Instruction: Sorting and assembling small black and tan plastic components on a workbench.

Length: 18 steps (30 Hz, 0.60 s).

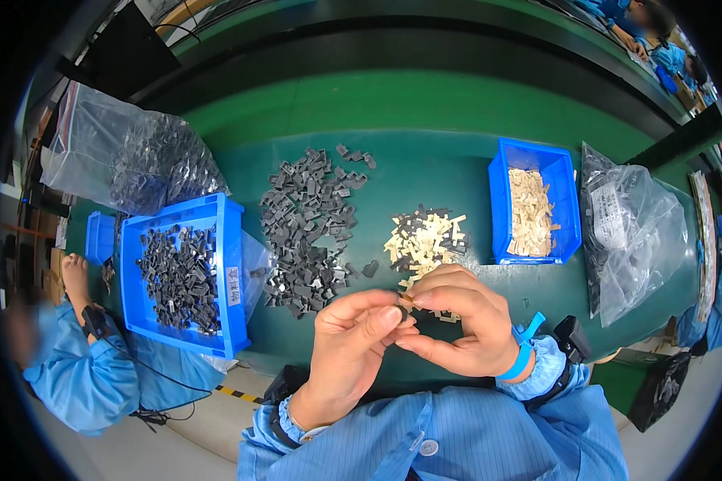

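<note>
My left hand (351, 345) pinches a small dark plastic part (403, 313) between thumb and fingers, mostly covered by the fingertips. Meeting it from the right, my right hand (469, 321) pinches a small tan piece (407, 298) against that part. Whether the two pieces are joined cannot be made out. Just beyond the hands lies a mixed heap of cream and black small pieces (427, 238). A larger pile of dark grey plastic parts (309, 220) spreads over the green table mat (449, 168) to the left of it.
On the left, a blue bin (229, 240) holds dark parts, with a clear bag of dark parts (148, 156) behind it. At right stand a blue bin of cream pieces (501, 200) and another clear bag (646, 240). A co-worker (88, 369) sits at far left.
</note>
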### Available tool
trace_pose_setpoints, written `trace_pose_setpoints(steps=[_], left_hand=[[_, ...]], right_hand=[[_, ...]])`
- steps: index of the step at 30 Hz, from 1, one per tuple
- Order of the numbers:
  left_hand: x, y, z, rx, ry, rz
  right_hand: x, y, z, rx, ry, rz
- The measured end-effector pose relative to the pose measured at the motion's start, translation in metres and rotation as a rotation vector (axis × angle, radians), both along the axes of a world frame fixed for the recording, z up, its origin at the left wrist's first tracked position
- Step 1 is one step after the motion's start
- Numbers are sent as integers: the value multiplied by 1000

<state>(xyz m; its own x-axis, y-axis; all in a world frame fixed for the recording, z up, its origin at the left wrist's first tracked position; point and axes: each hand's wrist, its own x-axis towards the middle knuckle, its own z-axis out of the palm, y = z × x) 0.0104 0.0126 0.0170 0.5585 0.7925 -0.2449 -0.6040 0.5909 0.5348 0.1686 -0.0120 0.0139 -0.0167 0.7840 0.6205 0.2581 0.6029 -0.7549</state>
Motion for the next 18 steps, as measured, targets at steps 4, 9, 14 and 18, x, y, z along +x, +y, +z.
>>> trace_pose_setpoints(steps=[4, 9, 14, 18], left_hand=[[2, -6, -2, 57, 121, 37], [8, -11, 0, 97, 127, 10], [6, -11, -1, 236, 182, 66], [4, -11, -3, 440, 343, 155]], right_hand=[[1, 0, 0, 3, -19, -17], [2, -2, -5, -106, 142, -33], [-2, -4, -5, -276, 390, 12], [-5, -7, -2, -543, 852, 256]])
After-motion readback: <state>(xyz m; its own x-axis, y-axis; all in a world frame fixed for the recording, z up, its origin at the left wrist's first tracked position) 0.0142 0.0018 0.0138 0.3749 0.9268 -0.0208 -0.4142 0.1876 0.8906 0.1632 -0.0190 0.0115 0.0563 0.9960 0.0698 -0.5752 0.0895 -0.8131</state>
